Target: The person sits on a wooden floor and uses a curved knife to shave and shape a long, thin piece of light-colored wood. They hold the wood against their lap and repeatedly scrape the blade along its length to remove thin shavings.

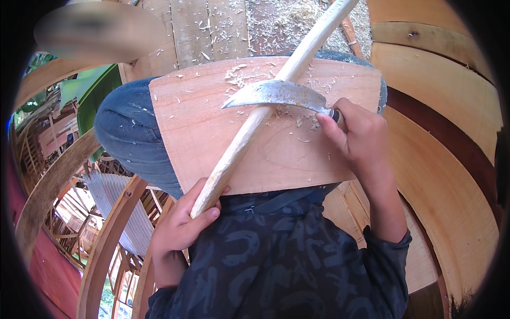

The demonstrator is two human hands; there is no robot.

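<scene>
A wooden board (202,133) lies across my lap, with pale shavings scattered on it. Over it slants a peeled wooden stick (239,142), its near end wrapped by the fingers of my left hand (186,218). The far end reaches past the top edge of the view. In my right hand (361,133) is the dark handle of a sickle (281,93). Its curved, rust-spotted blade crosses the stick near the middle, and the tip points left. Whether the cutting edge bites into the wood I cannot tell.
Shavings (265,32) cover the plank floor (188,32) ahead. To my right rises a wall of wide wooden boards (441,69). At the left are a wooden railing (109,244), a corrugated sheet (125,207) and a green leaf (95,90). My bent knee (133,127) sticks out beside the board.
</scene>
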